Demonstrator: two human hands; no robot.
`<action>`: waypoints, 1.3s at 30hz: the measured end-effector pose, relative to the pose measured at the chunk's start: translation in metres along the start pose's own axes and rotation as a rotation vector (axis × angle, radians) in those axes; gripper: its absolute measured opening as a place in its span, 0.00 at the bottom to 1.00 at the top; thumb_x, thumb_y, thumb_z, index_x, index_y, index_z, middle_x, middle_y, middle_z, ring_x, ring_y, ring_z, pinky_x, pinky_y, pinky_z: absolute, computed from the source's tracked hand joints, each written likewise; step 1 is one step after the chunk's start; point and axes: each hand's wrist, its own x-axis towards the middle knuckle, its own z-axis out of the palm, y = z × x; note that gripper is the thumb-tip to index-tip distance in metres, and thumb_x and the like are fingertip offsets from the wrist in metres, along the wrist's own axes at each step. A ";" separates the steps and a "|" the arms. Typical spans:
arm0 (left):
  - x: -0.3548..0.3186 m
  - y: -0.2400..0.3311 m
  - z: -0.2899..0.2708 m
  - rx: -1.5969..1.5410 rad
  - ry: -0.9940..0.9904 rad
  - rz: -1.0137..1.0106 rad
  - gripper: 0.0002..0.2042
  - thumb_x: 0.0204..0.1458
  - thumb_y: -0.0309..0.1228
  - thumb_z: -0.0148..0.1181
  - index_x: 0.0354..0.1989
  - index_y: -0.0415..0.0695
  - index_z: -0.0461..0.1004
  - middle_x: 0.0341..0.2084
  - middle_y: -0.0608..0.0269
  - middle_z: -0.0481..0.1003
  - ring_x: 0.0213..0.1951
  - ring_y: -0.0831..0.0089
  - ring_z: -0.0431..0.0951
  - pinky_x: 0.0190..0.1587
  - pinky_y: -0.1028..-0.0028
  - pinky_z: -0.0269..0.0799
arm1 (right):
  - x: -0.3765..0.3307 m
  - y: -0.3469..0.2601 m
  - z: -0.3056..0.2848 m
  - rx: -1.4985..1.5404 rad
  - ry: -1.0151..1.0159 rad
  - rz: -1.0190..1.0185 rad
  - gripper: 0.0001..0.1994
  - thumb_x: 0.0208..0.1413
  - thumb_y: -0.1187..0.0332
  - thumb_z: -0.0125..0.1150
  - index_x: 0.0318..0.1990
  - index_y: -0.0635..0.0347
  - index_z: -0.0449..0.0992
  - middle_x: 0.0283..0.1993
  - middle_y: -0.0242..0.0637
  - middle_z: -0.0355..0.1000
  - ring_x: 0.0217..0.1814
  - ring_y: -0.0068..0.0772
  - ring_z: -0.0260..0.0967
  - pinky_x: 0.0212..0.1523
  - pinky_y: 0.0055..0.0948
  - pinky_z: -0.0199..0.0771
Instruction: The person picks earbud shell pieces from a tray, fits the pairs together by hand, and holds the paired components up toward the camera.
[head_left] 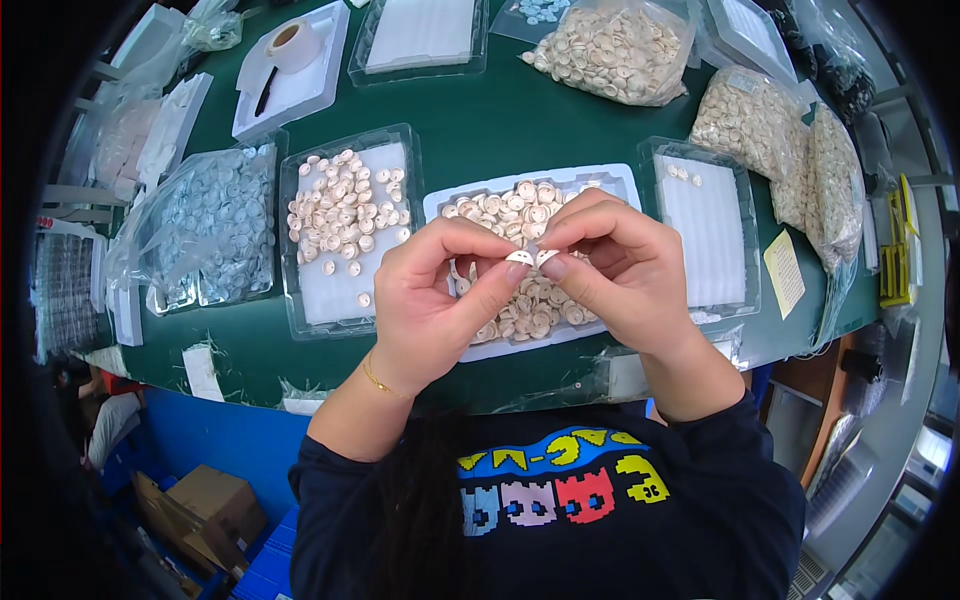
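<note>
My left hand (445, 285) and my right hand (622, 265) meet in front of me at chest height. Thumb and forefinger of the left pinch a small white round piece (519, 257) with dark marks. A similar small white round piece (545, 257) sits in the pinch of my right hand. The two pieces are side by side, almost touching. Beneath both hands lies a white tray (432, 205) heaped with small cream-coloured round cup-like pieces (530, 305). My hands hide part of that heap.
Left of the hands, a clear tray (293, 290) holds loose cream pieces, beside a bag of blue-grey pieces (220, 225). A foam-lined tray (705, 250) with several white pieces stands right. Bags of cream pieces (615, 50) and a tape roll (293, 45) lie farther back.
</note>
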 end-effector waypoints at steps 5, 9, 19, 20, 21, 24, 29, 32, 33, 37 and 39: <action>0.001 -0.001 0.001 0.092 0.017 0.134 0.07 0.42 0.18 0.62 0.30 0.37 0.71 0.24 0.63 0.74 0.24 0.81 0.68 0.28 0.82 0.63 | 0.000 0.000 0.003 0.016 0.026 -0.005 0.07 0.47 0.80 0.59 0.36 0.67 0.72 0.34 0.35 0.68 0.34 0.21 0.65 0.35 0.19 0.68; 0.001 0.000 0.002 0.095 0.020 0.147 0.07 0.42 0.18 0.62 0.29 0.37 0.70 0.24 0.62 0.74 0.24 0.81 0.69 0.28 0.81 0.63 | -0.001 -0.001 0.003 0.022 0.037 -0.009 0.07 0.47 0.81 0.59 0.36 0.67 0.72 0.34 0.35 0.68 0.34 0.21 0.66 0.36 0.20 0.68; 0.000 0.005 0.002 -0.077 0.009 -0.009 0.06 0.46 0.19 0.60 0.30 0.38 0.70 0.25 0.61 0.74 0.27 0.80 0.72 0.31 0.82 0.65 | -0.003 0.000 0.004 0.108 0.054 0.026 0.07 0.49 0.80 0.59 0.37 0.69 0.71 0.35 0.37 0.70 0.36 0.23 0.69 0.39 0.21 0.71; 0.000 0.008 0.003 -0.199 0.001 -0.105 0.05 0.48 0.21 0.60 0.31 0.38 0.70 0.25 0.62 0.74 0.29 0.79 0.73 0.31 0.82 0.66 | -0.002 -0.002 0.004 0.214 0.048 0.100 0.07 0.50 0.80 0.58 0.37 0.69 0.70 0.35 0.38 0.70 0.36 0.24 0.70 0.39 0.21 0.72; 0.001 0.008 0.002 -0.199 0.001 -0.105 0.05 0.48 0.21 0.60 0.31 0.38 0.70 0.25 0.62 0.74 0.29 0.79 0.73 0.31 0.82 0.66 | -0.002 -0.003 0.003 0.320 0.043 0.177 0.07 0.50 0.79 0.58 0.37 0.69 0.70 0.35 0.39 0.71 0.37 0.25 0.71 0.39 0.22 0.73; 0.004 0.009 -0.003 -0.361 -0.074 -0.293 0.04 0.51 0.24 0.57 0.34 0.37 0.70 0.26 0.62 0.74 0.31 0.79 0.74 0.32 0.82 0.67 | 0.001 -0.005 0.002 0.458 0.036 0.281 0.06 0.52 0.79 0.56 0.38 0.68 0.69 0.34 0.42 0.72 0.35 0.26 0.73 0.38 0.23 0.75; 0.004 0.006 -0.004 -0.670 -0.183 -0.438 0.07 0.56 0.29 0.52 0.36 0.38 0.70 0.27 0.62 0.73 0.29 0.80 0.72 0.30 0.82 0.65 | 0.003 0.000 0.000 0.706 -0.040 0.366 0.07 0.54 0.77 0.54 0.40 0.67 0.69 0.33 0.43 0.73 0.33 0.28 0.73 0.36 0.23 0.76; 0.005 0.005 -0.005 -0.717 -0.230 -0.448 0.07 0.56 0.30 0.50 0.37 0.39 0.70 0.26 0.63 0.73 0.28 0.81 0.71 0.29 0.83 0.64 | 0.002 0.001 -0.001 0.831 -0.065 0.409 0.07 0.55 0.76 0.53 0.40 0.67 0.69 0.34 0.43 0.73 0.33 0.29 0.73 0.36 0.22 0.76; 0.005 0.004 -0.005 -0.717 -0.229 -0.447 0.07 0.56 0.30 0.50 0.37 0.39 0.70 0.26 0.63 0.73 0.28 0.81 0.71 0.29 0.83 0.64 | 0.002 0.001 -0.001 0.879 -0.072 0.428 0.07 0.55 0.76 0.52 0.41 0.66 0.69 0.34 0.43 0.73 0.33 0.29 0.73 0.36 0.22 0.76; 0.004 0.005 -0.002 -0.748 -0.214 -0.461 0.07 0.57 0.29 0.50 0.37 0.40 0.69 0.26 0.64 0.72 0.27 0.81 0.70 0.29 0.83 0.65 | 0.001 0.005 -0.002 0.931 -0.086 0.462 0.07 0.55 0.76 0.52 0.41 0.66 0.69 0.34 0.43 0.73 0.33 0.29 0.74 0.35 0.23 0.76; 0.004 0.004 -0.002 -0.743 -0.209 -0.467 0.07 0.57 0.29 0.50 0.37 0.40 0.69 0.26 0.64 0.71 0.26 0.82 0.70 0.28 0.83 0.65 | 0.001 0.006 -0.003 0.991 -0.123 0.484 0.07 0.55 0.76 0.51 0.41 0.66 0.69 0.34 0.43 0.73 0.33 0.28 0.74 0.36 0.23 0.76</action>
